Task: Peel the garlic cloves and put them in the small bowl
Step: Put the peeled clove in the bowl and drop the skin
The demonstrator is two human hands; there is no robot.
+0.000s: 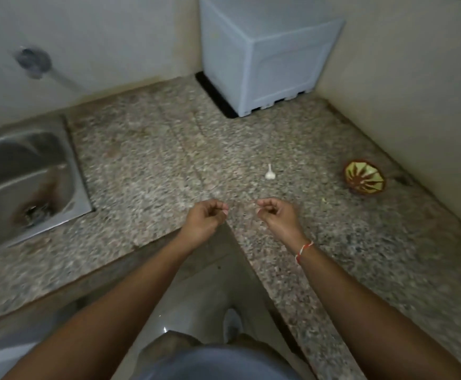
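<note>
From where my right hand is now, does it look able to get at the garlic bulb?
Probably yes. The right hand hovers just short of the garlic bulb, with only bare counter between them; the small bowl sits off to the right.

A home kitchen: a speckled granite table (pixel 155 149) runs round a corner, with a steel sink (pixel 24 182) set into it at the left, a wall tap (pixel 33 61) above the sink, and a pale appliance (pixel 265 50) well right of the sink

Open countertop (pixel 155 149) lies between the sink (pixel 24 176) at left and the bowl (pixel 365 178) at right. A white box (pixel 267 53) blocks the back corner; walls close the rear and right.
</note>
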